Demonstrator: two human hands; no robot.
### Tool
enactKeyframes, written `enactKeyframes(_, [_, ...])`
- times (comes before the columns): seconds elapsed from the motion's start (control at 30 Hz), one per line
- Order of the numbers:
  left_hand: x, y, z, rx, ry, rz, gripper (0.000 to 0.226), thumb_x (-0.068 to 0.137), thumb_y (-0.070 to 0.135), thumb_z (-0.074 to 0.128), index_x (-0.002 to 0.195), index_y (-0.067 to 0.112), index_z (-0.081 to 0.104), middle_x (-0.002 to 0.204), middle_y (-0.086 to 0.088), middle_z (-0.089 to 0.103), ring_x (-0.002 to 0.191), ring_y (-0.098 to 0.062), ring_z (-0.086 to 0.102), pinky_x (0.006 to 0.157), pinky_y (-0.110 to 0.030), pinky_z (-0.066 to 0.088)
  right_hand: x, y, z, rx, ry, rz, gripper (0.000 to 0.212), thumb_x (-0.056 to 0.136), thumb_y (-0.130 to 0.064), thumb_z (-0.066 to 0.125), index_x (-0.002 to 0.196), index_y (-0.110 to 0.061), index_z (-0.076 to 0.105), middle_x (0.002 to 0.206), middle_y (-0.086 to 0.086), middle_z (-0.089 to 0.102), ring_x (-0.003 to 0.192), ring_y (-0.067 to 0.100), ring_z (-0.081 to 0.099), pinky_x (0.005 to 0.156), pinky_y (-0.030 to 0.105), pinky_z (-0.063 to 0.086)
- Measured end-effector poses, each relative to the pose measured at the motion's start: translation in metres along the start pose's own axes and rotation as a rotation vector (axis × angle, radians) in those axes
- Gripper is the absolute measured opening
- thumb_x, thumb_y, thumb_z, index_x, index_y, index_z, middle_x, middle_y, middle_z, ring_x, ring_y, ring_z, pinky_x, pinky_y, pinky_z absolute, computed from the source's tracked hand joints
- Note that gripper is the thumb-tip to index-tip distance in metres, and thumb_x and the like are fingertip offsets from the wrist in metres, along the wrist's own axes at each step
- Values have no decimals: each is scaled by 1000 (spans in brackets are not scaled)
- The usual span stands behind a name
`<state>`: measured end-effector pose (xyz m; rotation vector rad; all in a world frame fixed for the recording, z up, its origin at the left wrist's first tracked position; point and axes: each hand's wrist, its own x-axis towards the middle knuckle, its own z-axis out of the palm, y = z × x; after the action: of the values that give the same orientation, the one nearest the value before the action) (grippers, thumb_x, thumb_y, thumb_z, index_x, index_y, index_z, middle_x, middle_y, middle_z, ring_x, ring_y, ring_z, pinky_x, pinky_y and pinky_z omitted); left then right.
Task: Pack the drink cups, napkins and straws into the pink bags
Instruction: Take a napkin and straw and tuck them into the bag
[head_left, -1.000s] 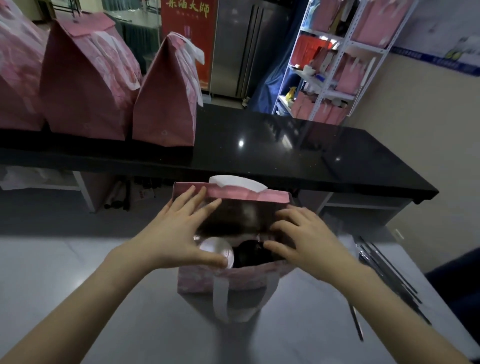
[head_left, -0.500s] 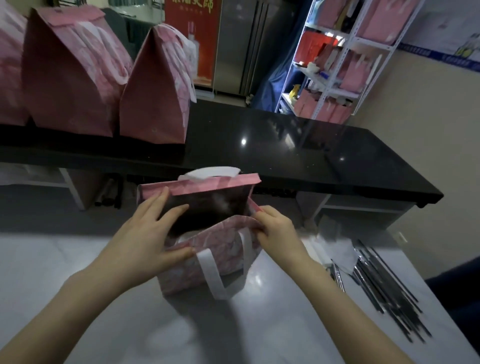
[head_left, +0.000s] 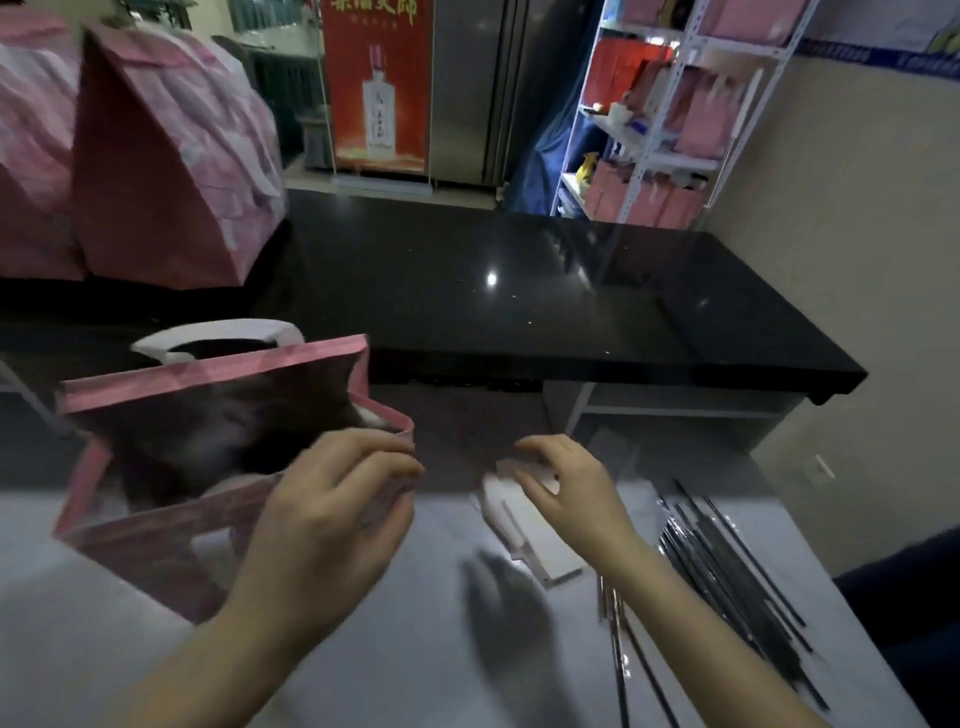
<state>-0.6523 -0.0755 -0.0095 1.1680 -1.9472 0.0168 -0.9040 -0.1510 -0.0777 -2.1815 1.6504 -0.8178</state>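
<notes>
Left hand (head_left: 332, 512) fingers pinch the near rim of the open pink bag (head_left: 218, 366). Right hand (head_left: 569, 491) fingers curl over the napkins (head_left: 519, 525) on the worktop (head_left: 363, 649); grasp cannot be told. Straws (head_left: 727, 571) lie right of those fingers, unpacked. Judged: napkins and straws remain.

A white table (head_left: 363, 675) is seen near, at the bottom. Behind it, a long black counter (head_left: 571, 322) is set higher, and a small bright spot of light (head_left: 491, 279) is mirrored in its shiny top. A plain cream wall (head_left: 857, 260) is seen on the right. Far right, a white metal rack (head_left: 691, 88) is placed. Far back, a red poster (head_left: 376, 83) with a bottle is placed beside a tall grey steel cabinet (head_left: 467, 88). A blue cloth (head_left: 540, 156) is draped between cabinet and rack.
</notes>
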Motion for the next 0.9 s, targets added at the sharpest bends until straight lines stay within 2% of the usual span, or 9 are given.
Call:
enactKeyframes(0.07, [2,15,47,-60,-169,26,12,84,14,65,95,14,69,98,3,63,91,-12,61,78,-27,50,-7,32,2,-34,-112,191,22,86,-25,67,108,-22,67,104,-6,65,92,12,61,83,28,48])
enactKeyframes(0.13, [2,15,94,-97,-326,-41,14,86,15,65,100,16,69,96,6,63,86,-11,62,73,-30,53,-14,56,9,-53,-182,299,21,85,-28,67,105,-24,68,101,-5,66,83,11,61,80,31,50])
enactKeyframes(0.23, [-1,3,157,-182,-493,-278,20,87,19,65,106,19,68,99,8,63,90,-8,62,81,-32,51,-19,78,24,-75,-246,387,30,85,-34,66,113,-24,64,108,-3,63,89,13,61,82,30,49])
enactKeyframes(0.37, [1,-14,211,-228,-459,-547,31,81,19,71,111,19,67,105,7,59,97,-11,60,84,-20,45,-18,91,41,-118,-237,387,48,84,-38,66,128,-21,56,120,2,58,113,21,53,86,32,46])
enactKeyframes(0.5, [5,-28,240,-155,-573,-606,43,73,20,76,114,14,63,105,2,52,96,-17,58,82,-21,43,-16,98,53,-206,-243,351,59,81,-42,66,133,-20,49,123,1,55,117,23,46,88,35,42])
enactKeyframes(0.6, [6,-32,249,-171,-617,-596,46,68,12,76,112,15,66,98,5,54,83,-10,56,74,-11,42,-11,105,58,-146,-252,346,56,78,-35,70,129,-20,51,113,1,58,108,23,48,83,31,40])
enactKeyframes(0.7, [8,-32,249,-243,-568,-631,44,66,2,74,107,17,70,94,7,59,79,0,56,69,-1,38,-8,109,61,-17,-206,368,45,76,-26,72,119,-24,59,94,-7,55,98,18,50,73,25,39])
enactKeyframes(0.8, [10,-28,243,-344,-499,-709,37,65,-3,71,94,20,72,86,6,62,72,-1,58,63,-6,40,-7,108,61,46,-190,370,29,75,-22,71,103,-24,65,87,-11,45,93,16,49,68,22,33])
enactKeyframes(0.9, [12,-23,236,-493,-456,-807,35,70,-11,66,84,20,71,75,7,59,61,0,52,58,-15,44,-8,105,56,168,-180,370,21,71,-14,70,87,-21,60,91,-8,46,89,17,50,70,25,39])
